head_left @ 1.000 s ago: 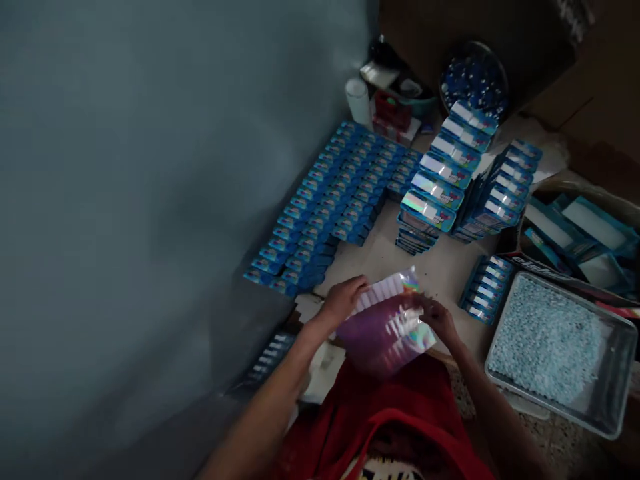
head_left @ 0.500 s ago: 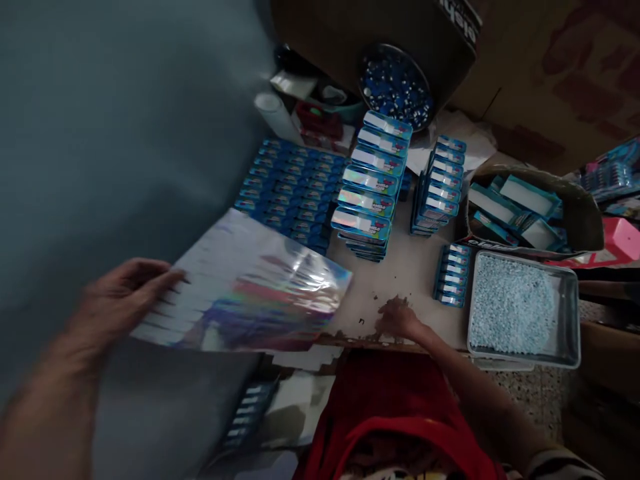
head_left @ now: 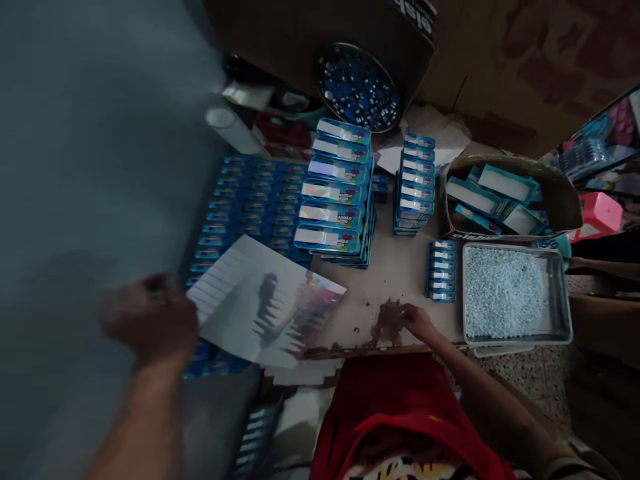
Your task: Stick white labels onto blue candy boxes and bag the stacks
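My left hand (head_left: 153, 313) is smeared by motion at the left end of a shiny silver sticker sheet (head_left: 270, 300). Its fingers cannot be made out, nor whether they touch the sheet. The sheet lies slantwise over the near part of many small blue packs (head_left: 245, 193) and the table edge, with strip-like cuts along its left side. My right hand (head_left: 419, 323) is low over the table's front edge, beside a dark worn patch. Its fingertips are drawn together; anything between them is too small to see.
Tall stacks of blue boxes (head_left: 330, 193) and narrower stacks (head_left: 417, 177) stand mid-table. To the right are a small row of packs (head_left: 442, 273), a metal tray (head_left: 557, 313) of pale blue beads and a carton (head_left: 573, 207) of boxes. Behind sits a round bowl (head_left: 395, 110) of blue pieces.
The sheet, held up by my left hand before, now lies lower over the blue packs. My left hand has moved right and blurred. My right hand has shifted slightly right, its fingers drawn together.
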Motion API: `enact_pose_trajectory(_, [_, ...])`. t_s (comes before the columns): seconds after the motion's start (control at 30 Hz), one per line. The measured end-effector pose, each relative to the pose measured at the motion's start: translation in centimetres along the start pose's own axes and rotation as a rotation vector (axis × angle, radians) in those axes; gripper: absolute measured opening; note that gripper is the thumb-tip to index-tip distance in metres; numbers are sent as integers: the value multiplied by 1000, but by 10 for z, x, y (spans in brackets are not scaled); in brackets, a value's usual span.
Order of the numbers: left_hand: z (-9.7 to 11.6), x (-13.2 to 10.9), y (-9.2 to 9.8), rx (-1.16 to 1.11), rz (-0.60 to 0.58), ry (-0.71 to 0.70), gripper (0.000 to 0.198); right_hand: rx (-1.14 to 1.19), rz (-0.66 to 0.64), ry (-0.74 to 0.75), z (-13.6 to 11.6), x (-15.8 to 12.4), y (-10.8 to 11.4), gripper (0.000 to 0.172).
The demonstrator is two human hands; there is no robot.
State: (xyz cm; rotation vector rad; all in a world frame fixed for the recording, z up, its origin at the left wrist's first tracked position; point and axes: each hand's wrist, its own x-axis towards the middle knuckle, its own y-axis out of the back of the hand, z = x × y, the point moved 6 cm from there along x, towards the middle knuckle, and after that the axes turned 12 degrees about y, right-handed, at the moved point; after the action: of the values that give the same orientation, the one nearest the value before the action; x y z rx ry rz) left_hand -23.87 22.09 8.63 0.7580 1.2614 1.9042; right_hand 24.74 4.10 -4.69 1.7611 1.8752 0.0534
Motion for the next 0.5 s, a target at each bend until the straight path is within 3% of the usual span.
enact_pose_trajectory(0.07, [19,-78,-21,-204,-168,-43,27,151,82,-47,-7,-3,11,39])
enact_pose_trajectory(0.1, [35,-124,-40,-340,-341,-86,24,224,127,-68,-10,-5,16,47])
enact_pose_trajectory(0.17, [74,-214,-84,-462,-579,-177,25,352,215,-102,-18,-8,26,59])
enact_pose_trajectory(0.23, [121,-278,-133,-555,-686,-178,46,446,274,-126,-23,-8,31,63])
enact_pose_trajectory(0.27, [145,-294,-158,-643,-697,-109,58,486,291,-136,-25,-7,33,62])
enact_pose_trajectory(0.33, [197,-300,-207,-736,-688,-8,74,573,317,-147,-29,-1,35,57])
enact_pose_trajectory(0.43, [259,-268,-267,-708,-620,101,87,689,291,-113,-35,10,41,47])
enact_pose_trajectory(0.5, [279,-246,-293,-673,-591,138,89,693,234,-48,-43,17,55,40])
